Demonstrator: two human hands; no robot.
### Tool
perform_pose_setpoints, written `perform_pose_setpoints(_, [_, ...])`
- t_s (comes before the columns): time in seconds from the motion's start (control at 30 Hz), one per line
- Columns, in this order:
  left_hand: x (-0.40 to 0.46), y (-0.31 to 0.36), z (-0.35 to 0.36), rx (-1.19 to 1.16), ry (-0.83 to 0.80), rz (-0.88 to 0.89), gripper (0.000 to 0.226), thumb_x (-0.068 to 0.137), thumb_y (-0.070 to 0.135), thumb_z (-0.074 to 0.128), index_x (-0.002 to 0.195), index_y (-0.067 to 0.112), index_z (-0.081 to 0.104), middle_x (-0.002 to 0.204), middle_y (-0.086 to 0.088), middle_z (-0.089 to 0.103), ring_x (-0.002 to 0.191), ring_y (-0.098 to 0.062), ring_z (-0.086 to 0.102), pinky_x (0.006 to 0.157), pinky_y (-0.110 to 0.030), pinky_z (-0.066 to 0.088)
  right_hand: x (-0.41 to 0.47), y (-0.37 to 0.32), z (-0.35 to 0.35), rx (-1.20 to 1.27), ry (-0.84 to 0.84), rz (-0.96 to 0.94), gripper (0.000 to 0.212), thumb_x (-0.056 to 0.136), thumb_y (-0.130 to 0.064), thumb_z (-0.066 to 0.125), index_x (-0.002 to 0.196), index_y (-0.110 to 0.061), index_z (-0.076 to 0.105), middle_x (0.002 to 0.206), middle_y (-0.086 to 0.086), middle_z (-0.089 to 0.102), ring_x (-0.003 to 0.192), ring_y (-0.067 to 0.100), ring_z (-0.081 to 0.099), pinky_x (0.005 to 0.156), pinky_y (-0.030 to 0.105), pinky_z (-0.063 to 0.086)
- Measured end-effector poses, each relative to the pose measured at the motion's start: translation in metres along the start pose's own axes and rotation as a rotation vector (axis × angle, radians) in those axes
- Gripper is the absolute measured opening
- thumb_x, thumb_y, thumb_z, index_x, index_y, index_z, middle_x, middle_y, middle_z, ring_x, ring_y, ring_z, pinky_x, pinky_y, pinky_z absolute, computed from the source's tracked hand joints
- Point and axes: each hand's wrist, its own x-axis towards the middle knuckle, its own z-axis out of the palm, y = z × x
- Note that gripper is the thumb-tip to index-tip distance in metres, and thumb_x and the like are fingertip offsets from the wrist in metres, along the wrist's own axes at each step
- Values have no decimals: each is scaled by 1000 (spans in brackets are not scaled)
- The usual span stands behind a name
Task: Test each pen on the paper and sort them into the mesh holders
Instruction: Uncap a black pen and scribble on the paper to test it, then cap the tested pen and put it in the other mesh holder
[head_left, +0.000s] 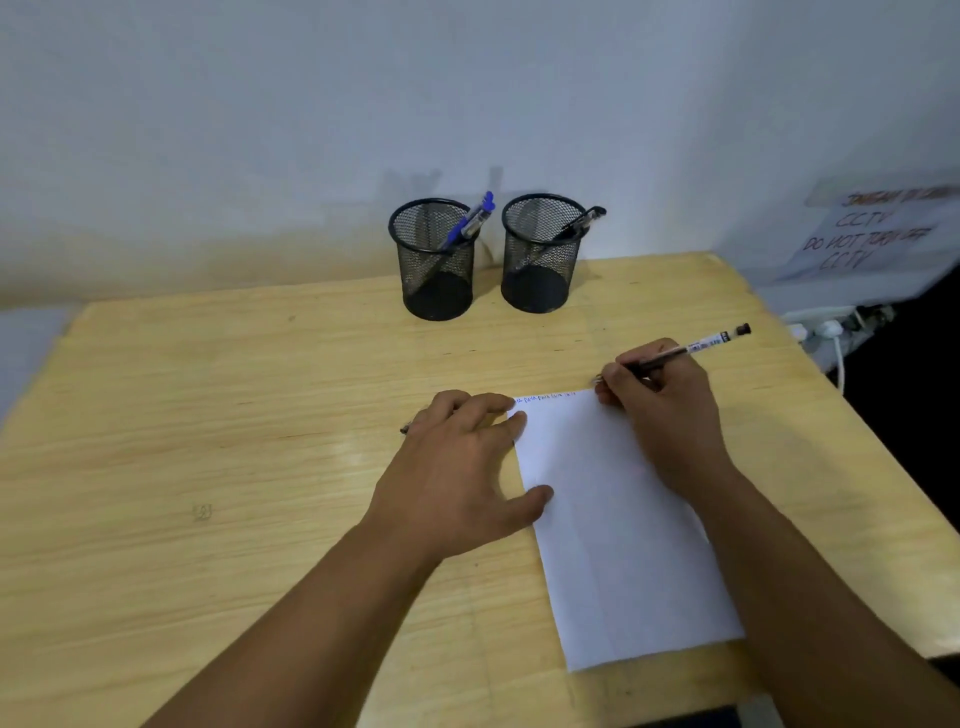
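Observation:
A white sheet of paper (613, 519) lies on the wooden table, with small blue scribbles along its top edge. My right hand (660, 400) grips a dark-capped pen (696, 345), its tip at the paper's top right corner. My left hand (462, 462) presses flat on the paper's left edge, fingers spread; another pen's tip (404, 429) pokes out from under it. Two black mesh holders stand at the back: the left holder (434, 270) has blue pens (470, 223), the right holder (540, 260) has a black pen (584, 221).
The wooden table (208, 441) stands against a pale wall. A paper sign with CCTV lettering (872, 234) hangs at the far right, with a power strip and white plug (831, 330) below it, just past the table's right edge.

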Motion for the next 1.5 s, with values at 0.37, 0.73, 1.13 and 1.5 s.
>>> perform_pose_setpoints(0.37, [-7, -9, -1, -230, 365, -91, 42, 77, 43, 65, 117, 29, 68, 121, 14, 60, 116, -13, 44, 95, -34, 44, -45, -17, -11, 157, -45, 63, 9, 92, -13, 64, 85, -20, 66, 74, -6, 77, 72, 10, 75, 74, 34, 59])
perform_pose_setpoints(0.73, [-11, -42, -30, -207, 246, -449, 29, 79, 38, 52, 99, 31, 72, 98, 22, 54, 101, -10, 48, 78, -29, 46, -66, -32, -8, 411, -99, 90, 22, 85, -2, 72, 85, -23, 67, 81, 6, 77, 77, 22, 75, 67, 23, 60])
perform_pose_setpoints(1.13, [-16, -19, -52, -496, 320, -213, 17, 90, 32, 69, 93, 48, 67, 95, 30, 65, 95, 2, 52, 71, -13, 35, -68, -61, -2, 418, -135, 8, 11, 83, -5, 76, 86, -14, 70, 79, 7, 77, 75, 21, 75, 67, 23, 59])
perform_pose_setpoints(1.5, [-19, 6, -63, -506, 374, -62, 13, 90, 28, 70, 96, 40, 71, 96, 28, 65, 94, -3, 53, 77, -13, 36, -72, -71, 7, 332, -172, -67, 13, 82, -4, 77, 83, -16, 72, 76, -1, 77, 73, 13, 74, 68, 18, 56])
